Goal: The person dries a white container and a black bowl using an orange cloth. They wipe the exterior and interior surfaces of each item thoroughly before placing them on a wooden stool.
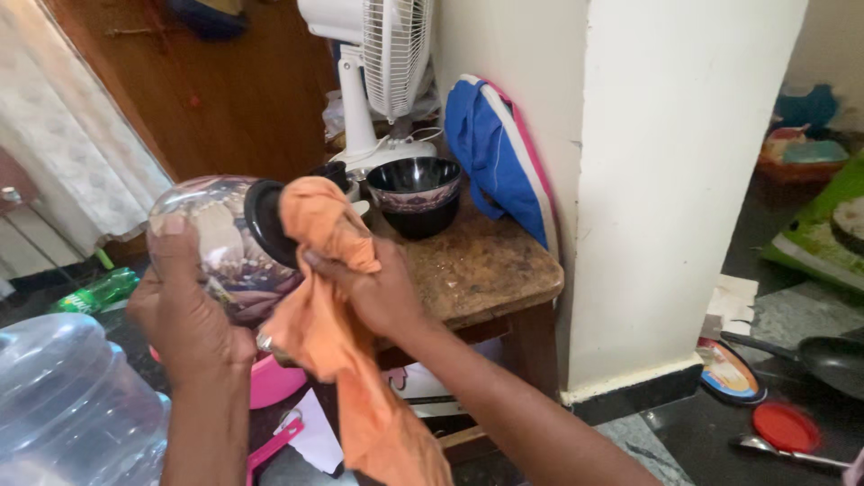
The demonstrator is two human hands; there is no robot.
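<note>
A: Status on the left hand (184,315)?

B: Fingers closed around the patterned jar (216,247), thumb up along its left flank. Jar is held in the air, tipped on its side, black mouth (265,220) facing right. It sits near-left of the wooden worktop (481,265), above a pink tub (274,378).

A: Right hand (378,292)?

B: Fingers pinched shut on an orange cloth (337,315). The top of the cloth is bunched against the jar's mouth, the rest hangs down loose toward the near edge.

A: So which step?

B: Reads as wiping, at the rim. Cloth is touching the mouth. Can't tell if any of it is inside the jar.

A: What does the next move call for?

B: My guess: the left hand has to keep the jar steady, or turn it, while the right works the cloth around the rim. The surface looks glossy, so the grip needs to be firm. The hanging tail of the cloth could snag on the tub.

A: Anything around it?

B: Dark bowl (416,191) on the worktop, far side, with a white fan (378,81) behind it. Blue bag (495,153) leans on the white pillar (666,189). Big clear water bottle (72,405) near left. Green bottle (94,292) on the floor behind it. Black pan (832,360) and red lid (785,426) on the floor at right, well apart from the hands.
</note>
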